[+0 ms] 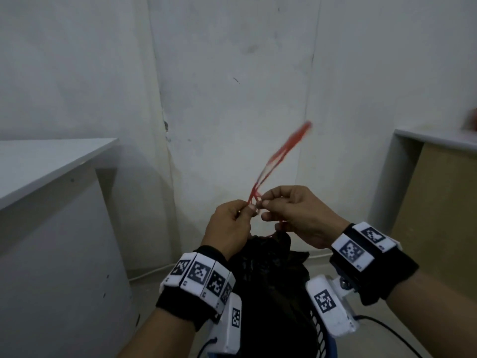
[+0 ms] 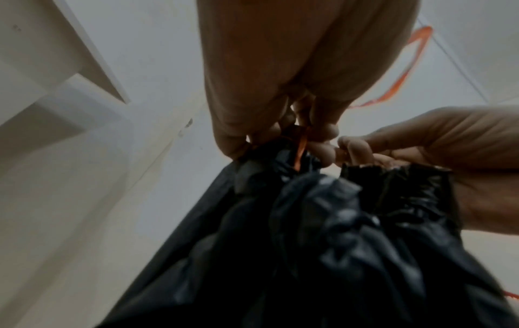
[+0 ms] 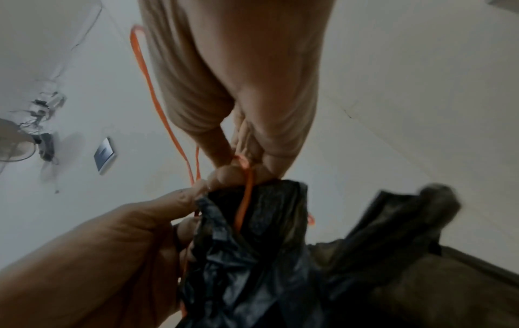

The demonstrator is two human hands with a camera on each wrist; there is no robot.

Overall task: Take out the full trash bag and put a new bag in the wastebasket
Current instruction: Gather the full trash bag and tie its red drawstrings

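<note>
Hands (image 1: 260, 215) seemingly knotting red drawstring (image 1: 281, 153)

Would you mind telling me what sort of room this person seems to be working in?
Probably a plain office or utility room. A white desk stands against bare, scuffed white walls, another desk stands on the right, and a blue wastebasket holding a black trash bag sits on the floor between them.
</note>
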